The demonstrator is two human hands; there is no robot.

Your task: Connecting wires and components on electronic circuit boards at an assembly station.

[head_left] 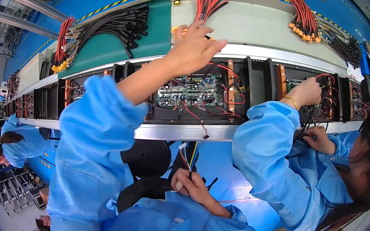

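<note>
My left hand (197,46) reaches across the line with fingers spread and thumb out, over the orange-connector end of a bundle of red and black wires (209,0). Whether the fingertips touch the connectors cannot be made out. Low in front of my body, my right hand (192,187) is closed on a wire harness (192,155) with yellow, blue, red and black wires and a small white connector. Beneath my left forearm, a black tray (249,86) carries green circuit boards (191,90), thin red and black leads and copper-coloured bars.
Black-sleeved cables (112,27) lie on a green mat (156,40). Another red and black wire bundle (305,15) rests farther right. At right, a co-worker's hands (306,93) work over the neighbouring tray. A silver rail (217,132) edges the line; a black round seat (146,158) stands below.
</note>
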